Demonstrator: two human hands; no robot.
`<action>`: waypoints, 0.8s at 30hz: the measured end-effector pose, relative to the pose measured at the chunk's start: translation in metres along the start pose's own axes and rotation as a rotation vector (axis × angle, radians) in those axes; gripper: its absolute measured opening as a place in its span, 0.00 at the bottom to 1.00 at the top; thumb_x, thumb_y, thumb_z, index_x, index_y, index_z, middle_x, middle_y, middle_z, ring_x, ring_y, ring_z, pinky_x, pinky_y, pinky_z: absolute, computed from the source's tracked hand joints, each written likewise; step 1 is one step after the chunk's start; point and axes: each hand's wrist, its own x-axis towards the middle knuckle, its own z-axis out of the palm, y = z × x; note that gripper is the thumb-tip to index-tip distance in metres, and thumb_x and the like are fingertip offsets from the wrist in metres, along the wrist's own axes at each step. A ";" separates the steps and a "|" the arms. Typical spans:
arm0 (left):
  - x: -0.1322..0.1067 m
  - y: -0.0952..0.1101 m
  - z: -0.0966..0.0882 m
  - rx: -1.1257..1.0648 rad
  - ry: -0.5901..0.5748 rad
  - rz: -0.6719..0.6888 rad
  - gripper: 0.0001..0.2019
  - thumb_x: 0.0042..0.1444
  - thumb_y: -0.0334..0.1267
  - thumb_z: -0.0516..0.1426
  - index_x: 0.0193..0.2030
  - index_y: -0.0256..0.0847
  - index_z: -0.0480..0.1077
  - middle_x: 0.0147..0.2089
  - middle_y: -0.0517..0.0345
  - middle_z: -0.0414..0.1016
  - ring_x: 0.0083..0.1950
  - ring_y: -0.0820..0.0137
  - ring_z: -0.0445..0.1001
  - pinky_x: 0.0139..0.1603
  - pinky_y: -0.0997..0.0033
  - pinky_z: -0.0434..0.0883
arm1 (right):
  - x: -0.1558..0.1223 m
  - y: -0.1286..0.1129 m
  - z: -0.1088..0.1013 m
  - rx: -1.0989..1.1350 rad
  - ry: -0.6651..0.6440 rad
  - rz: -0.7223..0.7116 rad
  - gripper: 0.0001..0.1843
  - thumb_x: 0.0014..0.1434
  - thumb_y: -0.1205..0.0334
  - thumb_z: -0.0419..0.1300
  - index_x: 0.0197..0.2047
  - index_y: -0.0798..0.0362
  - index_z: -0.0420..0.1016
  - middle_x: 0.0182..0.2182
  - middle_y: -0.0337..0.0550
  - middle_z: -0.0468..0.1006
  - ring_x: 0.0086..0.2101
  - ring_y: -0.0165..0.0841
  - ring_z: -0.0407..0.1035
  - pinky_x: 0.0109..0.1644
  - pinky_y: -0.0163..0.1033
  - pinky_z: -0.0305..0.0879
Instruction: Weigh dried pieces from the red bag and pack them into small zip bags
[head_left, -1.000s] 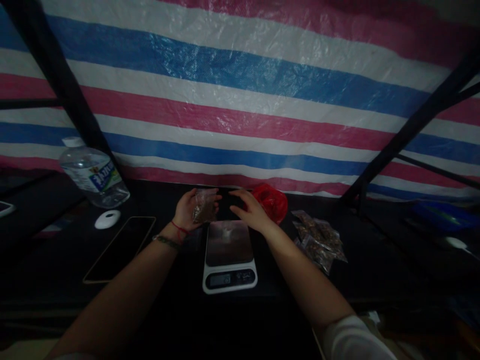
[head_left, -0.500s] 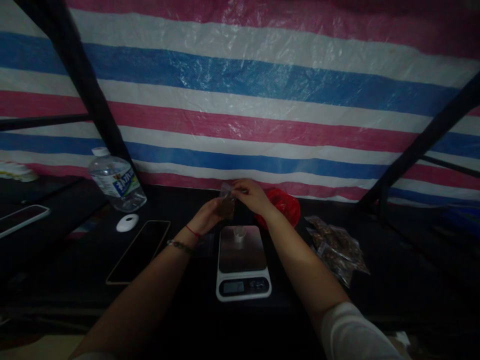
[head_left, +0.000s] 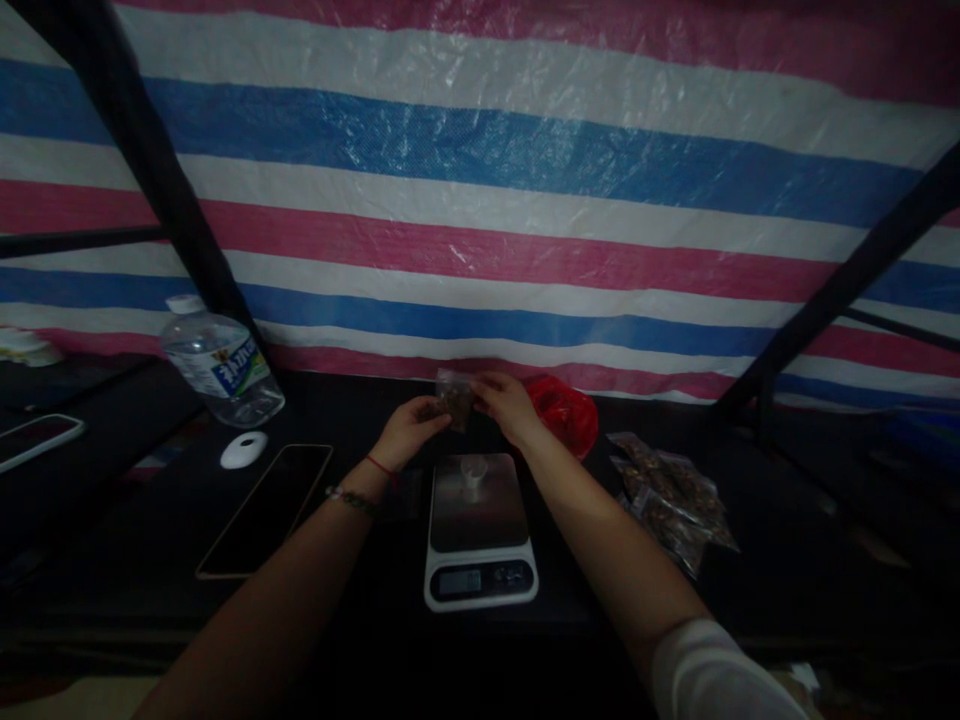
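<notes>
Both hands hold one small clear plastic bag (head_left: 454, 398) of brown bits above the far edge of the table. My left hand (head_left: 409, 432) pinches its left side and my right hand (head_left: 507, 406) pinches its right top corner. Below them stands a white digital kitchen scale (head_left: 480, 530) with a small clear cup (head_left: 472, 470) on its steel plate. A red plastic bag (head_left: 566, 415) lies just right of my right hand.
Several filled clear bags (head_left: 671, 495) lie piled at the right. A phone (head_left: 266, 510), a white round object (head_left: 243, 450) and a water bottle (head_left: 221, 368) are at the left; another phone (head_left: 34, 440) is at the far left. A striped tarp (head_left: 495, 200) hangs behind.
My right hand came from beside the red bag to the small bag, which both hands now pinch. The view shifted slightly.
</notes>
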 end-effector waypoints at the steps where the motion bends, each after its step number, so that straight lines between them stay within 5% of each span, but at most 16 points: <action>1: 0.000 0.000 0.001 0.008 0.005 0.011 0.21 0.42 0.49 0.66 0.40 0.36 0.73 0.39 0.50 0.78 0.39 0.63 0.76 0.44 0.60 0.71 | 0.001 0.001 -0.001 0.010 -0.015 0.018 0.17 0.47 0.53 0.65 0.37 0.55 0.76 0.32 0.42 0.78 0.31 0.31 0.73 0.35 0.36 0.70; 12: 0.003 -0.004 -0.001 0.018 0.245 0.049 0.19 0.45 0.52 0.63 0.34 0.37 0.72 0.33 0.54 0.76 0.35 0.66 0.74 0.41 0.65 0.71 | -0.001 -0.001 -0.006 -0.542 -0.078 -0.214 0.08 0.54 0.58 0.61 0.33 0.52 0.80 0.28 0.39 0.79 0.30 0.33 0.72 0.37 0.37 0.66; 24: 0.002 0.000 -0.005 -0.007 0.295 0.045 0.18 0.42 0.50 0.64 0.32 0.36 0.73 0.32 0.55 0.77 0.33 0.68 0.74 0.39 0.69 0.71 | -0.004 -0.001 -0.004 -0.638 -0.081 -0.276 0.07 0.55 0.61 0.60 0.32 0.53 0.78 0.28 0.39 0.78 0.31 0.32 0.70 0.38 0.36 0.63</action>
